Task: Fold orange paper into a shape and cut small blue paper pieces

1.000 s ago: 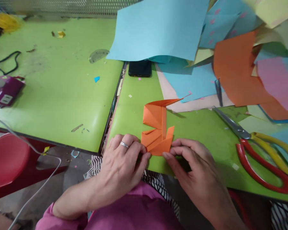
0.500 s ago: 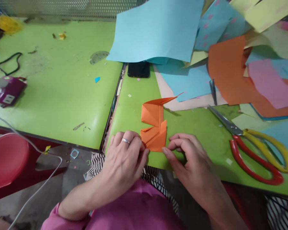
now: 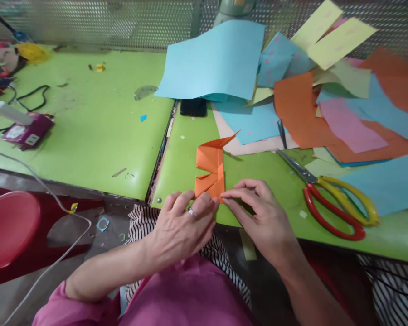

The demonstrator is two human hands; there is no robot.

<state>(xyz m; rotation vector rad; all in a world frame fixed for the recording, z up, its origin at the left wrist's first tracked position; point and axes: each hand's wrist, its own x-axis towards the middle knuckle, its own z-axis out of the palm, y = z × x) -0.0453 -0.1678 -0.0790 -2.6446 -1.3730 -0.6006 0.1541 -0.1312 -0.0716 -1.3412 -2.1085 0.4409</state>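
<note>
Now the folded orange paper, creased into angular pleats with 1 pointed flap, lies on the green bench; left hand and right hand pinch its near edge.

Folded paper on table; scissors right (sheets behind).

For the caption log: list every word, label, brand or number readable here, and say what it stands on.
No text can be read.
Purple box at the left of the green table: white labels, print too blurred to read.
Folded orange paper under the left hand and right hand: blank.
Red-and-yellow-handled scissors: no visible marking.
</note>
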